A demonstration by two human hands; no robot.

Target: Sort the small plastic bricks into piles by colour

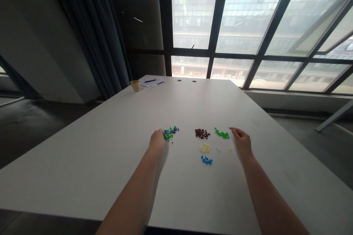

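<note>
Small coloured plastic pieces lie on the white table (176,108) in several groups. My left hand (157,139) is at the left edge of a mixed pile (169,133) of blue, green, yellow and dark pieces. Its fingers are curled in, and what they hold, if anything, is hidden. My right hand (242,140) is just right of the green pieces (222,133), thumb and fingers pressed together; anything in the pinch is too small to name. Left of the green group are dark brown pieces (202,133). Nearer me are pale yellow pieces (205,148) and blue pieces (206,160).
Some whitish pieces (218,149) and a small orange-yellow bit (230,149) lie below the green group. At the far left table corner stand a paper cup (135,86) and papers (146,84) with pens. Windows (194,11) rise behind the table, with a dark curtain (88,25) to the left.
</note>
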